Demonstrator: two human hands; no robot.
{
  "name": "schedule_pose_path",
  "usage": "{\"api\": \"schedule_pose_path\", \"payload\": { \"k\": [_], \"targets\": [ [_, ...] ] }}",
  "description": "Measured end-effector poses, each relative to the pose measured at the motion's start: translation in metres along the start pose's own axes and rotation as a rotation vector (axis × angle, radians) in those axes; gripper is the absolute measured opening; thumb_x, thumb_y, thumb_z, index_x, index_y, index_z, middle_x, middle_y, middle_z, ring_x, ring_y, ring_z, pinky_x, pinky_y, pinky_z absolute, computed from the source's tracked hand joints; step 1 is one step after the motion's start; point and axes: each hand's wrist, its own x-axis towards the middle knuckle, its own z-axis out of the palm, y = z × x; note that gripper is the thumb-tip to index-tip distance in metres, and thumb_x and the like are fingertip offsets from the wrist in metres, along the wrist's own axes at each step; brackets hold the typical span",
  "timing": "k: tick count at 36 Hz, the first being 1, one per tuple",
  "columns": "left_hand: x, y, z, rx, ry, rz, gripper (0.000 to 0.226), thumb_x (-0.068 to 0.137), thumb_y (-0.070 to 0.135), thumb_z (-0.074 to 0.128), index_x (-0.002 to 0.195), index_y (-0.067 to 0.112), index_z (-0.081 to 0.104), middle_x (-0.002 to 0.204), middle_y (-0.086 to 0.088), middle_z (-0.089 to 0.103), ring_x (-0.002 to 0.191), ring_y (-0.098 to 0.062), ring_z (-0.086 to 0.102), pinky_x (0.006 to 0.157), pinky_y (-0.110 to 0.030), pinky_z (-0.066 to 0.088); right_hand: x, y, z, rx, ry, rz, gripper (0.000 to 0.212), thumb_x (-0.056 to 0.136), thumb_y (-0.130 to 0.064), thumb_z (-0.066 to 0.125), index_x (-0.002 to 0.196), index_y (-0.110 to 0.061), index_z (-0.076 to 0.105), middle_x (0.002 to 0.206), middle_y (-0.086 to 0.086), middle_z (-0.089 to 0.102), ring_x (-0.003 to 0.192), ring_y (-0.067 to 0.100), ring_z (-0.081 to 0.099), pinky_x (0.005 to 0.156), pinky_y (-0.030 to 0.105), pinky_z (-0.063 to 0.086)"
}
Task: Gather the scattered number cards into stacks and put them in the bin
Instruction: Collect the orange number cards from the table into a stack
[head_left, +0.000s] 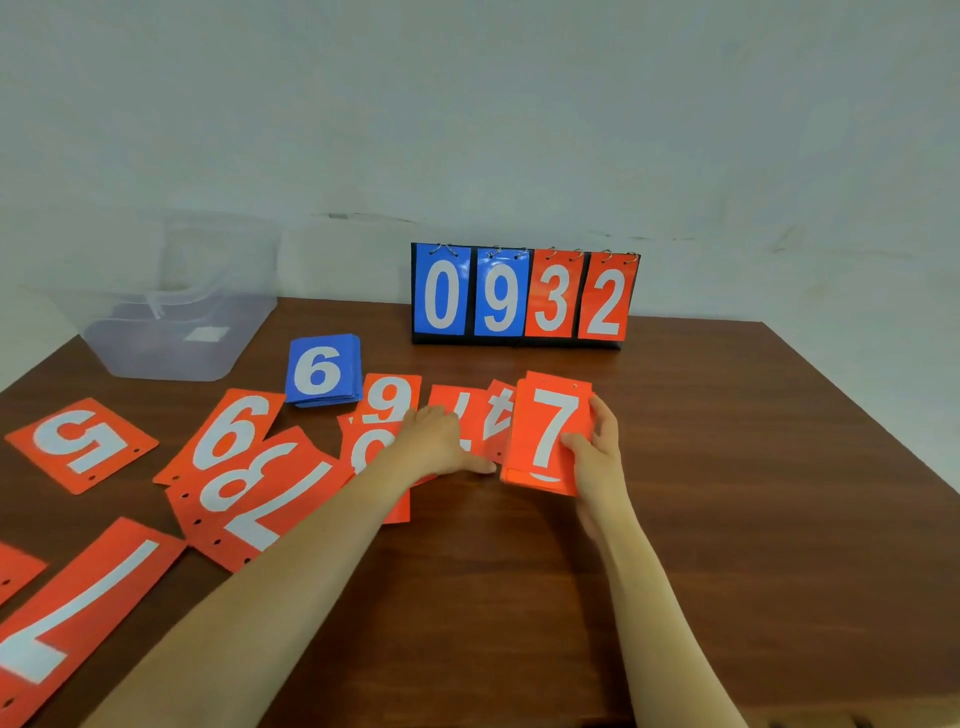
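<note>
Orange number cards (228, 431) are strewn face up over the left half of a brown wooden table (701, 493), several of them overlapping. A 5 is seen at the far left, a 6, an 8 and a 7 are piled loosely beside it, and a large 7 is cut off at the near left edge. A stack of orange cards (550, 415) topped by a 7 is gripped by the right hand (597, 462), with the thumb laid across the top card's face and the fingers curled round its right edge. Whether the stack's lower edge touches the tabletop cannot be told. Just left of it, the left hand (434, 441) is pressed palm down on loose cards, nothing clasped, with the thumb stretched toward the stack. A 9 and two 4s are partly covered around it. A blue stack (322, 371) showing a 6 is set just behind these cards. A clear plastic bin (171, 338) is placed at the far left corner, well apart from both hands. A flip scoreboard (524, 296) reading 0932 is stood upright at the table's back edge.
</note>
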Motion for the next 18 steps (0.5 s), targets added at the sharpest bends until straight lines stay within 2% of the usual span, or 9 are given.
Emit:
{"api": "schedule_pose_path", "payload": {
  "k": [3, 5, 8, 10, 11, 18],
  "targets": [
    [0.003, 0.005, 0.000, -0.013, 0.010, 0.038, 0.072, 0.076, 0.068, 0.056, 0.124, 0.014, 0.049, 0.126, -0.007, 0.053, 0.122, -0.026, 0.044, 0.113, -0.046, 0.020, 0.001, 0.006, 0.002, 0.004, -0.011, 0.010, 0.055, 0.097, -0.024, 0.050, 0.143, -0.037, 0.022, 0.140, -0.003, 0.043, 0.113, 0.018, 0.054, 0.086, 0.037, 0.052],
    [-0.001, 0.012, -0.003, -0.033, 0.012, 0.051, 0.058, 0.082, 0.058, 0.057, 0.117, 0.013, 0.052, 0.119, -0.007, 0.056, 0.119, -0.026, 0.048, 0.112, -0.044, 0.021, 0.000, 0.010, 0.001, 0.010, -0.010, 0.018, 0.054, 0.097, -0.023, 0.049, 0.142, -0.038, 0.023, 0.140, -0.002, 0.043, 0.114, 0.018, 0.054, 0.089, 0.039, 0.052],
    [-0.008, 0.019, -0.006, -0.113, 0.001, 0.059, 0.039, 0.087, 0.044, 0.058, 0.110, 0.013, 0.053, 0.112, -0.007, 0.059, 0.106, -0.024, 0.054, 0.091, -0.035, 0.039, -0.002, 0.012, -0.001, 0.009, -0.008, 0.022, 0.054, 0.098, -0.022, 0.049, 0.142, -0.039, 0.023, 0.141, -0.002, 0.042, 0.115, 0.018, 0.053, 0.091, 0.040, 0.052],
    [-0.013, 0.023, -0.007, -0.181, -0.004, 0.056, 0.041, 0.085, 0.038, 0.062, 0.117, 0.014, 0.052, 0.116, -0.007, 0.058, 0.102, -0.022, 0.055, 0.077, -0.030, 0.041, -0.005, 0.009, -0.004, -0.003, 0.001, 0.004, 0.054, 0.098, -0.023, 0.049, 0.142, -0.038, 0.023, 0.141, -0.003, 0.042, 0.115, 0.016, 0.053, 0.089, 0.038, 0.051],
    [-0.016, 0.025, -0.008, -0.185, -0.008, 0.059, 0.045, 0.084, 0.036, 0.063, 0.121, 0.013, 0.050, 0.119, -0.007, 0.057, 0.104, -0.023, 0.055, 0.075, -0.029, 0.040, -0.006, 0.007, -0.005, -0.006, 0.006, -0.007, 0.053, 0.098, -0.024, 0.050, 0.142, -0.037, 0.023, 0.141, -0.003, 0.042, 0.115, 0.017, 0.053, 0.089, 0.038, 0.051],
    [-0.019, 0.041, -0.007, -0.098, 0.001, 0.063, 0.074, 0.080, 0.035, 0.068, 0.139, 0.011, 0.030, 0.135, -0.011, 0.045, 0.117, -0.028, 0.050, 0.083, -0.034, 0.045, -0.023, 0.001, -0.020, -0.009, 0.031, -0.046, 0.053, 0.097, -0.026, 0.051, 0.142, -0.037, 0.025, 0.140, -0.004, 0.043, 0.117, 0.019, 0.054, 0.094, 0.044, 0.051]
  ]
}}
